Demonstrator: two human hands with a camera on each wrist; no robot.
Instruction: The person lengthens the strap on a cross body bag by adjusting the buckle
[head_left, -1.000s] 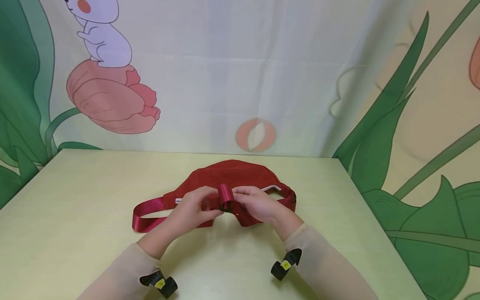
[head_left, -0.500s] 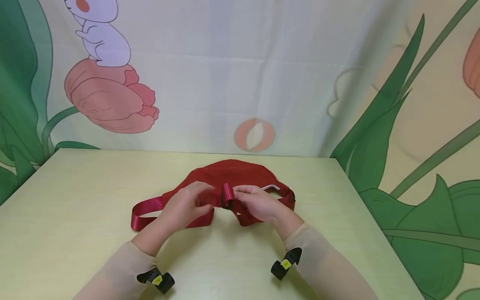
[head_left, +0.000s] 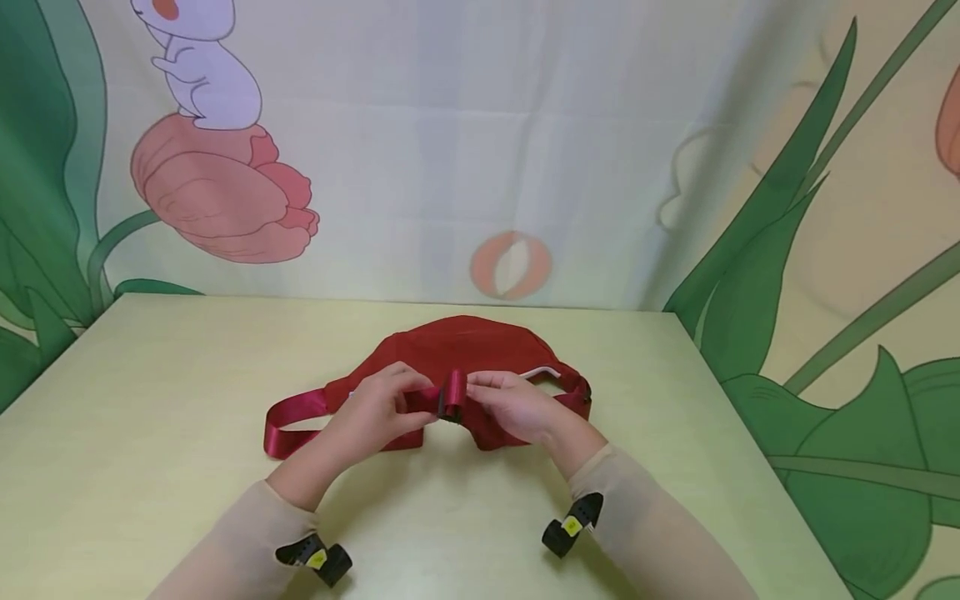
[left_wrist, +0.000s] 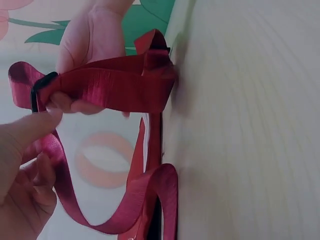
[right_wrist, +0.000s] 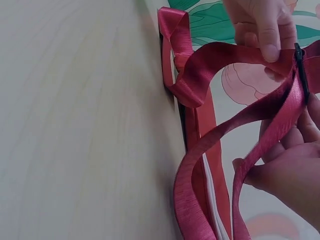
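A red waist bag (head_left: 465, 342) lies on the table with its shiny dark red strap (left_wrist: 115, 90) lifted in front. A black strap slider (right_wrist: 300, 75) sits on the strap between both hands, and a loop of strap (head_left: 454, 392) stands up through it. My left hand (head_left: 378, 408) pinches the strap just left of the slider, thumb below and fingers above. Close on the slider's other side, my right hand (head_left: 517, 407) holds the strap between thumb and fingers. Other fingers of that hand are partly hidden behind the strap in the left wrist view.
The pale wooden table (head_left: 187, 358) carries the bag near its middle. A strap loop (head_left: 288, 429) sticks out at the bag's left end. White zipper trim (head_left: 542, 372) shows at its right. A printed cloth (head_left: 420, 167) hangs behind the table.
Half a second ago my left hand was off the slider with fingers parted; now it pinches the strap beside it. The slider has shifted slightly. My right hand has stayed in place.
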